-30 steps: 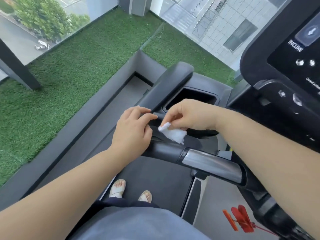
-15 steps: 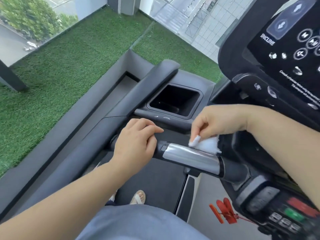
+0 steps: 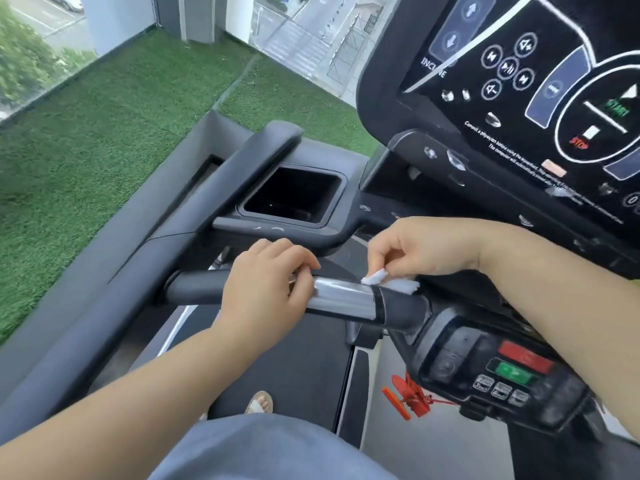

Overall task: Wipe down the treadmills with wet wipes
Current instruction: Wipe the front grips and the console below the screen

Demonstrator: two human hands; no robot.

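White wet wipe [image 3: 388,280], pinched by right hand [image 3: 426,245], touches chrome handlebar [image 3: 346,297] that left hand [image 3: 266,282] clasps, red clip [image 3: 405,398] below.

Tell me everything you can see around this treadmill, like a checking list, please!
Surface: the dark treadmill belt, with a sandalled foot standing on it.
Job's things: a white wet wipe pressed on the handlebar, where its silver part meets the black.
Clutter: a red safety clip hangs beside the button pad.
Hands: the left hand grips the handlebar; the right hand pinches the wet wipe.
Cables: a thin red cord runs from the clip to the button pad.
Surroundings: the console above, green artificial grass, and windows overlooking a street.
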